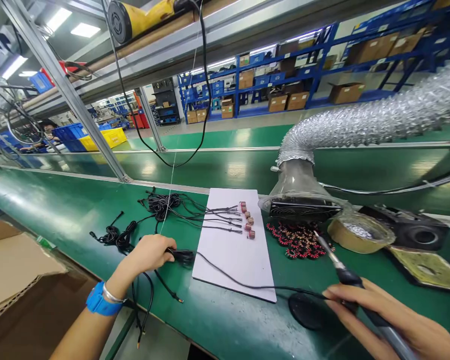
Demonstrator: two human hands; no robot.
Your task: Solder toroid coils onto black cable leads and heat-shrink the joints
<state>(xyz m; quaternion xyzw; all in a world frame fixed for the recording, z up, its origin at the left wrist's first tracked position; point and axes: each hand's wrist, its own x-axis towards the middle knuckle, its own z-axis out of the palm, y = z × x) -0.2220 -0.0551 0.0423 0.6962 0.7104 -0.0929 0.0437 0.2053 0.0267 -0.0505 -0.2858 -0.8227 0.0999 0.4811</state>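
My left hand, with a blue wrist strap above it, is closed around a folded bundle of black cable left of the white board. From that bundle one strand runs across the board's lower part to my right hand. My right hand grips a soldering iron, its tip pointing up and left towards a pile of red-and-black wound rings. The strand's end reaches my right thumb and fingers, apparently pinched there. On the board, several cable ends lie beside a column of small copper-coloured coils.
More black cables lie tangled at the left. A fume hood with a silver duct stands behind the rings. To the right are a tape roll, a yellow sponge tray and a black round lid. A cardboard box is lower left.
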